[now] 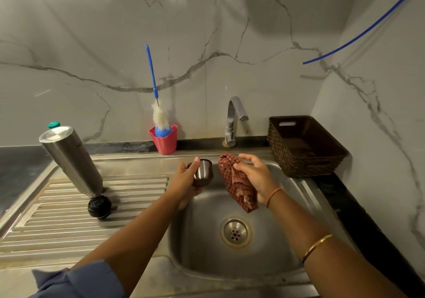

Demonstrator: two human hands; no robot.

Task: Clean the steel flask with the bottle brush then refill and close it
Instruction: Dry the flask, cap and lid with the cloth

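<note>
The steel flask (71, 159) stands mouth-down near the drainboard's (69, 228) rear left corner. I judge it is set there to drain, since the ribs slope toward the basin (207, 251). Its black stopper (99, 206) lies just in front of it on the ribs, off the flask.

Over the basin's rear left edge the left hand (184, 178) curls around a small steel cup (202, 173), thumb on its rim. Beside it the right hand (255, 175) grips a bunched checked cloth (236, 182) with the forefinger lifted, probably to dry the cup above the basin so that drips fall in.

The bottle brush (158, 113) stands bristles-down in a pink holder (164, 143) at the sink's back edge, left of the tap (233, 120).

The flask's mouth is hidden against the ribs, and the cup's inside cannot be seen. Of the bottle behind the flask, only a green cap (54, 125) shows.
</note>
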